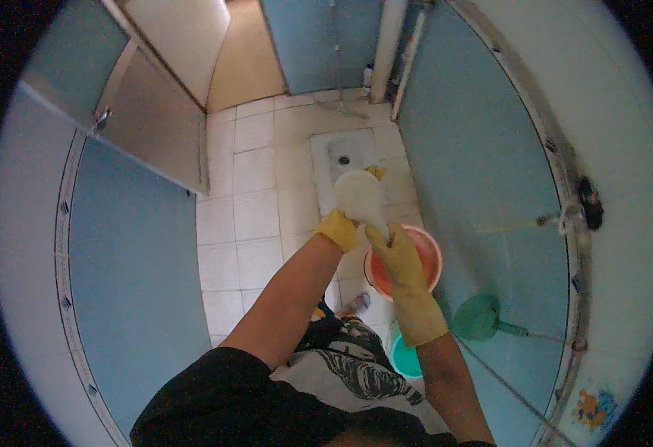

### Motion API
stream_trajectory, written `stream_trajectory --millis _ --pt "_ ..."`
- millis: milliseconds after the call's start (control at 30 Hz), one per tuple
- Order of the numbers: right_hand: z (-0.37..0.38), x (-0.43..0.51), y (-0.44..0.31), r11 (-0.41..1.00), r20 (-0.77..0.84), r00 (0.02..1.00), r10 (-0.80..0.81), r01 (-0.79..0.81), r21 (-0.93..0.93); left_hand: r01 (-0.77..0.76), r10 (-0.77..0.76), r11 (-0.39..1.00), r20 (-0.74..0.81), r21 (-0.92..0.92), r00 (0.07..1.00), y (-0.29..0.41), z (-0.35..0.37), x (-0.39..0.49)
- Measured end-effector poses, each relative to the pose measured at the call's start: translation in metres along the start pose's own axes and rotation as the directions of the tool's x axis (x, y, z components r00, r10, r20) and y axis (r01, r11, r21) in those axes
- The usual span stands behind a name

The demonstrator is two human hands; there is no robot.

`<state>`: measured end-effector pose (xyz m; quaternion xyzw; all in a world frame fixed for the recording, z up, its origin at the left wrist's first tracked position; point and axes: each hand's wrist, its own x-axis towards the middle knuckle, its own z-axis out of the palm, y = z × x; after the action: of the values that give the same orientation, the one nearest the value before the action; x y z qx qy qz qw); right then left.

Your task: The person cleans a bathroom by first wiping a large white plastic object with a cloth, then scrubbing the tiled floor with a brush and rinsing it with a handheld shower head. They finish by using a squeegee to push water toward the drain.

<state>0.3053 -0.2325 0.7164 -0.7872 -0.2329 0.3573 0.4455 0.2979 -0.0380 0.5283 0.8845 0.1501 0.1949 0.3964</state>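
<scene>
Both of my hands wear yellow rubber gloves. My right hand [393,246] grips the narrow handle end of a whitish plastic dipper or scoop [360,193]. My left hand [340,229] is at the near left side of the dipper; its fingers are mostly hidden, and a bit of yellow glove [378,171] shows past the far rim. Under my right hand stands an orange-red bucket [430,254], partly covered by the glove. Beyond the dipper, a white squat toilet [329,146] with a dark drain hole is set in the tiled floor.
Blue partition panels rise at the left [136,251] and right [483,167]. A green bucket [405,357] stands near my right forearm, with a green rounded object [477,317] beside it. A tap [561,219] juts from the right wall. A bottle [367,77] stands at the far corner.
</scene>
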Motion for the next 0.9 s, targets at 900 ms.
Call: stream_trajectory --millis 900 --pt "0.147 0.337 -0.013 0.854 0.212 0.949 0.234 -0.305 0.421 0.291 -0.585 -0.017 0.246 -0.956 0.773 -0.001 -0.174 -0.014"
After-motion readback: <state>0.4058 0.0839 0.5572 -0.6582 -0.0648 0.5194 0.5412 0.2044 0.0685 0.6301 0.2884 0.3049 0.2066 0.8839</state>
